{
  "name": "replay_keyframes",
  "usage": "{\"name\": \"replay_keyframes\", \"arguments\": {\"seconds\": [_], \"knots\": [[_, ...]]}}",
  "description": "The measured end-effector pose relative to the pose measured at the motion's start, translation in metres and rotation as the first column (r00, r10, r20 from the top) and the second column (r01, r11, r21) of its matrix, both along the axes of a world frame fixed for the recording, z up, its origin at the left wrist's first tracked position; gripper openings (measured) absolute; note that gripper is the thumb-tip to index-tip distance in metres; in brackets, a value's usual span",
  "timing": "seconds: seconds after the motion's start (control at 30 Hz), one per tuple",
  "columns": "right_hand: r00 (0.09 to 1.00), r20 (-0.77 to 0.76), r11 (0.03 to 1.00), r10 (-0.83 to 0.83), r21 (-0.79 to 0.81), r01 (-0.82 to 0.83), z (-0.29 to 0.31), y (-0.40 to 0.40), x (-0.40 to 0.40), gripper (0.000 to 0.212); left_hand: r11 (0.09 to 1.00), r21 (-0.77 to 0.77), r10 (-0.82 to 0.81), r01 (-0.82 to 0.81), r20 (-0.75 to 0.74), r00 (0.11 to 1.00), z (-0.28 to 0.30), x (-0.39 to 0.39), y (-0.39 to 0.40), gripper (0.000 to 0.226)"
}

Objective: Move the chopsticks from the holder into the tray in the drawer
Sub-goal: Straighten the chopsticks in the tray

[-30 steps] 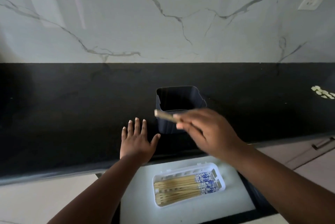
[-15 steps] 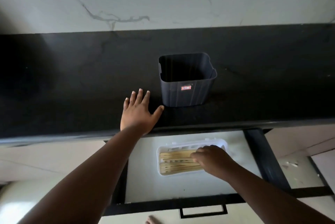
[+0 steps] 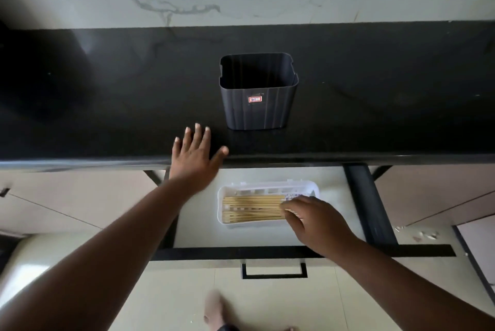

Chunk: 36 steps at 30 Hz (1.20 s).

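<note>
The dark grey ribbed holder (image 3: 258,105) stands upright on the black countertop (image 3: 107,103), and no chopsticks show inside it. Below it, the open drawer (image 3: 201,226) holds a white tray (image 3: 267,186) with several wooden chopsticks (image 3: 251,208) lying side by side. My right hand (image 3: 318,223) hovers palm down over the tray's right end, its fingertips on the chopsticks' patterned ends; whether it grips any is hidden. My left hand (image 3: 194,159) lies flat and spread on the counter's front edge, left of the holder.
A marble wall rises behind the counter. The drawer's black front rail and handle (image 3: 273,273) are toward me, with a dark side rail (image 3: 367,202) on the right. Beige cabinet fronts flank the drawer. A bare foot (image 3: 214,312) shows on the floor below.
My right hand carried a chopstick from beside the holder down into the tray and now rests on the sticks there. The view tilted downward. My left hand stayed on the counter.
</note>
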State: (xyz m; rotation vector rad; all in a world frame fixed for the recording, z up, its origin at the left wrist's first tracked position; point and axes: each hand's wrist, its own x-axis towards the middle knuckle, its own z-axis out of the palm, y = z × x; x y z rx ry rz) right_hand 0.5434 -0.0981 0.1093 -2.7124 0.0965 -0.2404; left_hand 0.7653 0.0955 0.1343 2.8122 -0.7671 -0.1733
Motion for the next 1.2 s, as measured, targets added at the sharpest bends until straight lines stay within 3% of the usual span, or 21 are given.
{"name": "replay_keyframes", "arguments": {"seconds": [0.13, 0.3, 0.4, 0.63, 0.83, 1.07, 1.2], "knots": [[0.983, 0.154, 0.995, 0.097, -0.030, -0.093, -0.003, 0.004, -0.053, 0.024, 0.988, -0.031, -0.152, 0.153, 0.031, 0.988, -0.021, -0.100, 0.049, 0.078], [0.950, 0.149, 0.931, 0.273, -0.291, -0.222, -0.036, 0.002, -0.093, 0.042, 0.954, 0.141, -0.288, 0.265, 0.174, 0.942, -0.045, -0.161, 0.085, 0.080], [0.942, 0.119, 0.874, 0.314, -0.423, -0.239, -0.046, 0.001, -0.099, 0.053, 0.938, 0.188, -0.327, 0.291, 0.205, 0.923, -0.047, -0.160, 0.086, 0.075], [0.954, 0.077, 0.804, 0.289, -0.561, -0.198, -0.052, -0.001, -0.096, 0.068, 0.945, 0.177, -0.312, 0.274, 0.238, 0.920, -0.054, -0.153, 0.083, 0.074], [0.967, 0.002, 0.801, 0.253, -0.562, -0.208, -0.048, -0.014, -0.071, 0.076, 0.947, 0.198, -0.292, 0.252, 0.215, 0.932, -0.047, -0.127, 0.065, 0.077], [0.987, -0.093, 0.837, 0.131, -0.522, -0.161, -0.024, -0.023, -0.019, 0.081, 0.945, 0.262, -0.268, 0.194, 0.286, 0.920, -0.030, -0.079, 0.031, 0.082], [0.987, -0.101, 0.811, 0.124, -0.563, -0.159, -0.015, -0.032, -0.002, 0.080, 0.949, 0.238, -0.279, 0.209, 0.316, 0.907, -0.024, -0.061, 0.017, 0.082]]}}
